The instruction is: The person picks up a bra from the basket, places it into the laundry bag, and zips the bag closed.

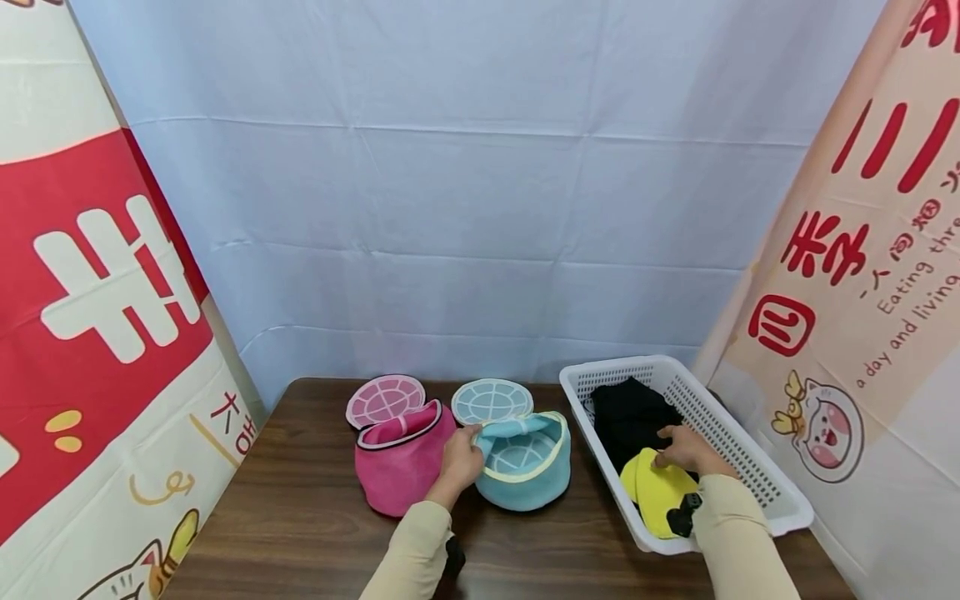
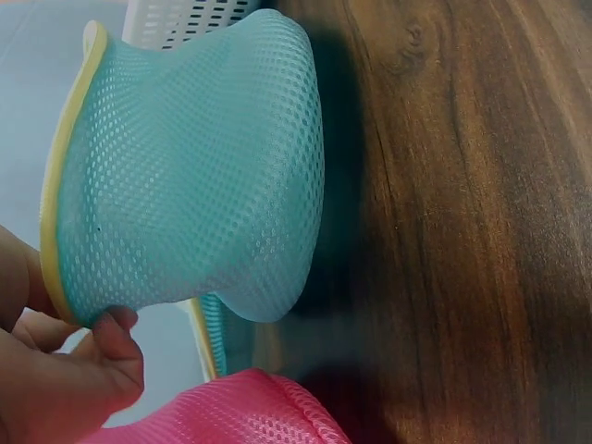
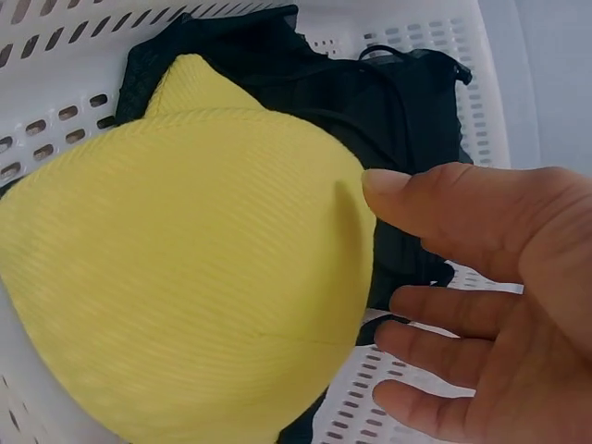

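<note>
My left hand (image 1: pixel 462 457) pinches the yellow-trimmed rim of a light blue mesh laundry bag (image 2: pixel 203 157) between thumb and fingers. This bag stands on the table with its mouth open and its round lid (image 1: pixel 492 401) folded back behind it. Over the white basket (image 1: pixel 783 510), my right hand (image 1: pixel 688 451) is at a yellow bra (image 3: pixel 203 268) with ribbed, moulded cups. The thumb tip meets the cup's edge in the right wrist view, while the other fingers extend loosely beside it. Black clothing (image 3: pixel 324 102) lies in the basket behind and under the bra.
A pink mesh laundry bag (image 1: pixel 397 479) stands left of the blue one, its round lid (image 1: pixel 386 401) also folded back. Brown wooden table (image 1: pixel 300 508) lies beneath everything. A pale blue cloth (image 1: pixel 465 208) hangs behind, with printed cloths on both sides.
</note>
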Tool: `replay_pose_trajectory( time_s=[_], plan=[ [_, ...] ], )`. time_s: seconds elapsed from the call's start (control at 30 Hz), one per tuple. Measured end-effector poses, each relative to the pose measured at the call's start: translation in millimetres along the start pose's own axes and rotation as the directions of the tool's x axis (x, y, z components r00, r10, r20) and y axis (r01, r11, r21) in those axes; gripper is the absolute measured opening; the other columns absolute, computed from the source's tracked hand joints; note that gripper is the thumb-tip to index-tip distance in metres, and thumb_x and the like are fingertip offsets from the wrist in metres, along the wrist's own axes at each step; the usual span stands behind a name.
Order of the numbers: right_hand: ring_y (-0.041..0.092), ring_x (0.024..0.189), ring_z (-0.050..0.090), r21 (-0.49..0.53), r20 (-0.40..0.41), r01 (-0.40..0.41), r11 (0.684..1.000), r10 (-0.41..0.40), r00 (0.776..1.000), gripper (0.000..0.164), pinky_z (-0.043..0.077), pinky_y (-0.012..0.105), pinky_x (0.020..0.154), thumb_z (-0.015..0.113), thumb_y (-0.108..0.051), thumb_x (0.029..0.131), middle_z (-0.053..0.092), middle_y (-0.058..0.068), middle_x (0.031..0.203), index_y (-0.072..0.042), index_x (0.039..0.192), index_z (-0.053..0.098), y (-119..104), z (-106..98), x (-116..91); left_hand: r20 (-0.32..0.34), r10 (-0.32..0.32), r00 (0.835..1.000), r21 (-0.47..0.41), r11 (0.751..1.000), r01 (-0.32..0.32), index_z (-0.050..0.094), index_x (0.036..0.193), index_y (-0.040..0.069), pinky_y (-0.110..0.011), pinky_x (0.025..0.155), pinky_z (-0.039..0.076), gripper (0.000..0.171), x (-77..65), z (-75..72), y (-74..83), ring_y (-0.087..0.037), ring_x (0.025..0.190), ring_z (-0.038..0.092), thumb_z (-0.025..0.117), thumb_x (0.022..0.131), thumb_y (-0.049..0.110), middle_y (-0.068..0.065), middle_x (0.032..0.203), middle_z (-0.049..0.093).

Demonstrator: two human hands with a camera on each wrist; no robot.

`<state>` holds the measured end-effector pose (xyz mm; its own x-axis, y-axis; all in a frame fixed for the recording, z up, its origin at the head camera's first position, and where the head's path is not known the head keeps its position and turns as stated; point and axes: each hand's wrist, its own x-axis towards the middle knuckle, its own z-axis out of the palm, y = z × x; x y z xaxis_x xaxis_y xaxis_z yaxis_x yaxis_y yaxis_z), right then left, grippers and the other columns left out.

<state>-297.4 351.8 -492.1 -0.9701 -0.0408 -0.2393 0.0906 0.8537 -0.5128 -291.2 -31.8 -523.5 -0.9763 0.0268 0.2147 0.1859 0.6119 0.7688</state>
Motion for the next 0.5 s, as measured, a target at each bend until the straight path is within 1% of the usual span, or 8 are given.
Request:
replay_pose_trajectory(
  time_s=[0.1, 0.3, 0.5],
  plan=[
    [0.044, 0.097, 0.052, 0.004, 0.023, -0.004, 1.0, 0.004, 1.0, 0.059, 0.046, 0.049, 0.077, 0.072, -0.009, 0.076, 0.043, 0.04, 0.119, 0.017, 0.122, 0.047, 3.7, 0.7, 2.1, 0.03, 0.005, 1.0, -0.025, 1.0, -0.004, 0.061, 0.114, -0.007, -0.043, 0.082, 0.044, 0.04, 1.0, 0.4, -0.6, -0.033, 0.099, 0.054, 0.048, 0.076, -0.011, -0.021, 0.107, 0.061],
    [0.043, 0.099, 0.051, 0.004, 0.079, -0.024, 1.0, 0.024, 0.997, 0.058, 0.045, 0.049, 0.079, 0.072, -0.012, 0.076, 0.046, 0.037, 0.116, 0.016, 0.121, 0.048, 6.6, 2.4, 4.4, 0.083, -0.035, 0.996, -0.052, 0.998, 0.039, 0.06, 0.116, -0.008, -0.041, 0.08, 0.044, 0.041, 1.6, 1.7, -2.9, -0.029, 0.097, 0.053, 0.052, 0.076, -0.007, -0.019, 0.111, 0.06],
    [0.047, 0.105, 0.047, -0.012, 0.14, -0.021, 1.0, 0.023, 0.99, 0.058, 0.044, 0.051, 0.082, 0.072, -0.016, 0.077, 0.048, 0.035, 0.117, 0.016, 0.119, 0.05, 7.8, 3.8, 5.0, 0.067, -0.058, 0.996, -0.071, 0.996, 0.063, 0.061, 0.111, -0.008, -0.044, 0.084, 0.044, 0.035, 2.5, 2.6, -4.4, -0.032, 0.099, 0.055, 0.057, 0.078, 0.0, -0.02, 0.107, 0.061]
  ],
)
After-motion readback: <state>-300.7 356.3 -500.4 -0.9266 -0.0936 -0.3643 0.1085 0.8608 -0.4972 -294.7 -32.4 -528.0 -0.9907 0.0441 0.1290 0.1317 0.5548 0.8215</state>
